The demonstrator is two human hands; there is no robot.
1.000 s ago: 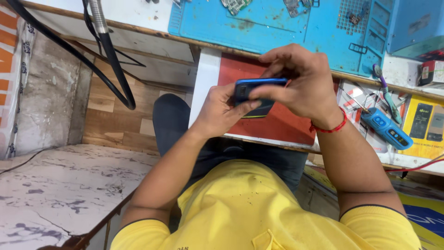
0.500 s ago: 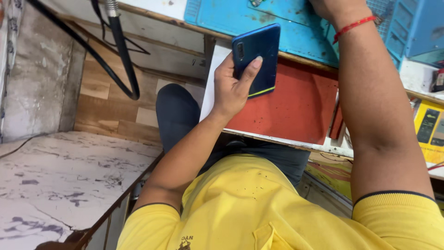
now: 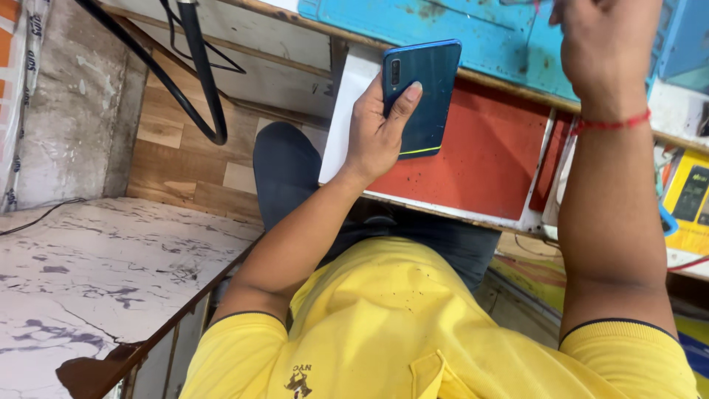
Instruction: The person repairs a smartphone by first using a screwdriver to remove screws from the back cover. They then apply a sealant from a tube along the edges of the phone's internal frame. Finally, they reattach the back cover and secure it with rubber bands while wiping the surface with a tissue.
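Right now the left hand (image 3: 377, 133) is closed around a blue-green smartphone (image 3: 422, 92), palm behind the screen side, with one fingertip lying across the glossy back, which faces up with its camera strip toward the top. The phone is held in the air above the red mat (image 3: 487, 155) of the work shelf, just below the edge of the blue bench surface (image 3: 473, 29). The right hand (image 3: 602, 44) is raised over that blue surface at the top of the view; its fingers run out of frame, so I cannot tell whether it grips anything. A red thread (image 3: 609, 123) circles its wrist.

The grip looks one-handed and light, so the slick back could slide through the fingers and drop onto the mat or past the shelf edge toward the lap (image 3: 295, 177). With the right arm reaching away, nothing is placed to catch it. A black cable (image 3: 203, 81) hangs to the left, well apart from both hands.
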